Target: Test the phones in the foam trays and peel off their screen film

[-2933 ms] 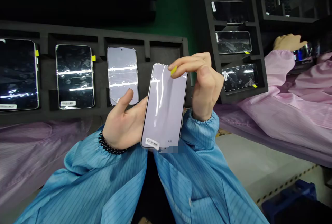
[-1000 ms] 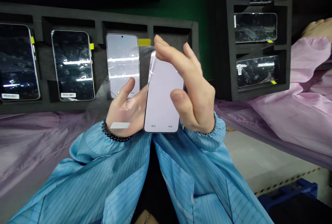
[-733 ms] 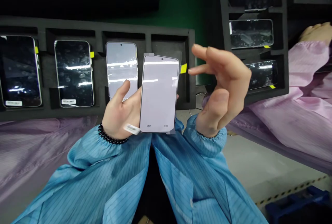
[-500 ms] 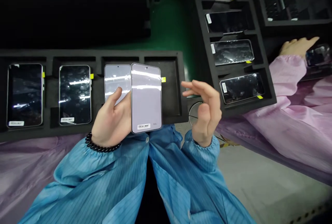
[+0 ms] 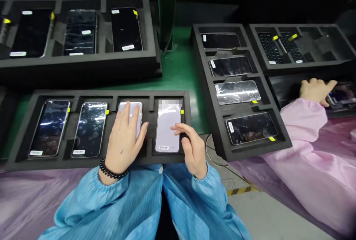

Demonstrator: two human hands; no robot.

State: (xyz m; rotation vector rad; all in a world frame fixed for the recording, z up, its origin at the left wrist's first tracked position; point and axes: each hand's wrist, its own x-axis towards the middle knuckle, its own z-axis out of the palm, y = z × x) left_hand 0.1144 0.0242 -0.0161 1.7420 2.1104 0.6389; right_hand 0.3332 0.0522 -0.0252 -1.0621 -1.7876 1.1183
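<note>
Left hand [image 5: 122, 145]: lay open, ungripping, across left phone [image 5: 139, 115]; contact unclear.
Right hand [image 5: 193, 151]: half-curled, gripped nothing; right phone [image 5: 167, 130] lay partly beneath it.
Phone handling: judged light, stiff, slick, fragile; long edges suited gripping.

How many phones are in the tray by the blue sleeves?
4: a dark phone at the left end, another dark phone beside it, a pale phone partly hidden by the left hand, another pale phone rightmost.
</note>
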